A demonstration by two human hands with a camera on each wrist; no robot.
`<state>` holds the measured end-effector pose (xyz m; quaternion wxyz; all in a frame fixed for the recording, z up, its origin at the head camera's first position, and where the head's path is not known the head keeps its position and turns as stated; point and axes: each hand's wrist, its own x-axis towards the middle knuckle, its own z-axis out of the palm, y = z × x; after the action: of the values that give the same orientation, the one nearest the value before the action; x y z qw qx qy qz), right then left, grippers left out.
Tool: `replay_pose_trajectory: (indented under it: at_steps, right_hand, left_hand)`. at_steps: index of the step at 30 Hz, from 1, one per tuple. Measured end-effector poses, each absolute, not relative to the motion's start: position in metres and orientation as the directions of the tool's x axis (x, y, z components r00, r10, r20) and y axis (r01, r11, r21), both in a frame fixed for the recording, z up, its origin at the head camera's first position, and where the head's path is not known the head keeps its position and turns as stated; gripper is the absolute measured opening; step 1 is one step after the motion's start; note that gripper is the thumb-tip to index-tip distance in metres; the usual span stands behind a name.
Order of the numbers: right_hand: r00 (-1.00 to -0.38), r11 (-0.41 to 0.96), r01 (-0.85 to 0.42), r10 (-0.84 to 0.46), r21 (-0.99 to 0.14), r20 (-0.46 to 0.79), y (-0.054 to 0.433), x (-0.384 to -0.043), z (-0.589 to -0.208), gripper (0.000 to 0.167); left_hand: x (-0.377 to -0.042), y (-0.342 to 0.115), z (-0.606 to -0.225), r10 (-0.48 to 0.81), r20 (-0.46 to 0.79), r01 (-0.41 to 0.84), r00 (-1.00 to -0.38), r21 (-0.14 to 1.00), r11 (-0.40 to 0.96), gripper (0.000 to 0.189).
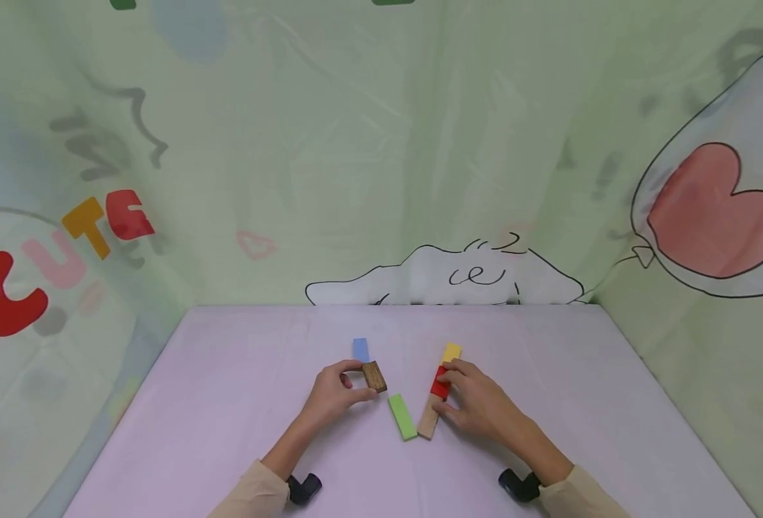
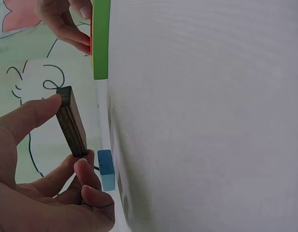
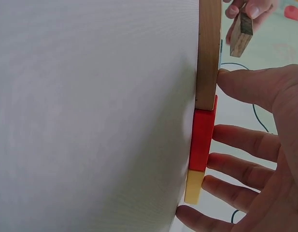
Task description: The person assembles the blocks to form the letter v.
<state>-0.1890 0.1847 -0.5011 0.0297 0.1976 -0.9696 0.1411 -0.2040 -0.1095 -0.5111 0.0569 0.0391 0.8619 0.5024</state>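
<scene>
Between thumb and fingertips, my left hand (image 1: 331, 394) pinches a dark brown wooden block (image 1: 375, 377), held tilted above the table in the left wrist view. Just beyond it lies a blue block (image 1: 360, 350); a green block (image 1: 403, 417) lies nearer me, to its right. My right hand (image 1: 485, 404) rests beside a slanting row of blocks with its fingers spread. Its thumb touches the plain wood block (image 3: 207, 58), and its fingertips are at the red block (image 3: 203, 140) and the yellow block (image 3: 193, 186). The plain block's near end meets the green block's, forming a V.
The blocks lie on a pale, cloth-covered table (image 1: 226, 403). Behind and at both sides hangs a printed sheet (image 1: 329, 158) with letters, a balloon and a heart. Black wrist mounts (image 1: 520, 485) sit by both sleeves.
</scene>
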Motion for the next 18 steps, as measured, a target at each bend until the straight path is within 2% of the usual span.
replay_pose_trajectory:
  at_steps: [18]
  right_hand:
    - [-0.928, 0.89, -0.371, -0.362, -0.266, 0.085, 0.184, -0.19, -0.499, 0.053]
  left_hand:
    - [-0.208, -0.097, -0.512, 0.124, -0.069, 0.005, -0.99, 0.854, 0.52, 0.063]
